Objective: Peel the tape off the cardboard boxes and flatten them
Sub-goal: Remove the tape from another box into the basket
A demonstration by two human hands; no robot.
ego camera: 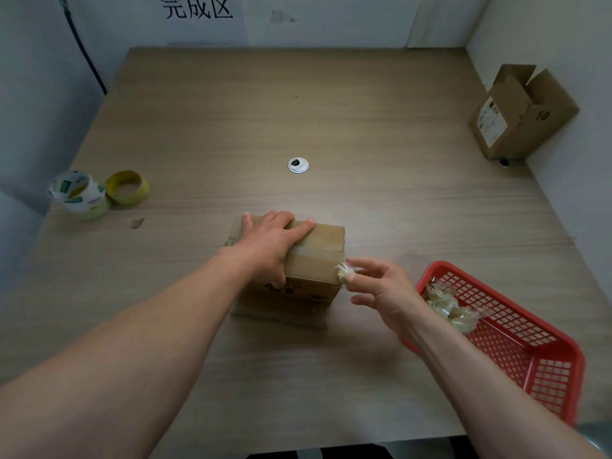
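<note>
Worktop (364,127) carries box (318,260); left hand (270,243) presses it flat-fingered, right hand (381,286) fingers (364,264) pinch tape (342,271) bunched at its right end, strip running leftward.

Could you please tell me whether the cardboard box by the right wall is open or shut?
Open: the cardboard box has its top flaps standing up and apart.

A white tape roll (79,195) and a yellow tape roll (127,187) sit left on the table (364,111), a red basket (546,385) right.
</note>
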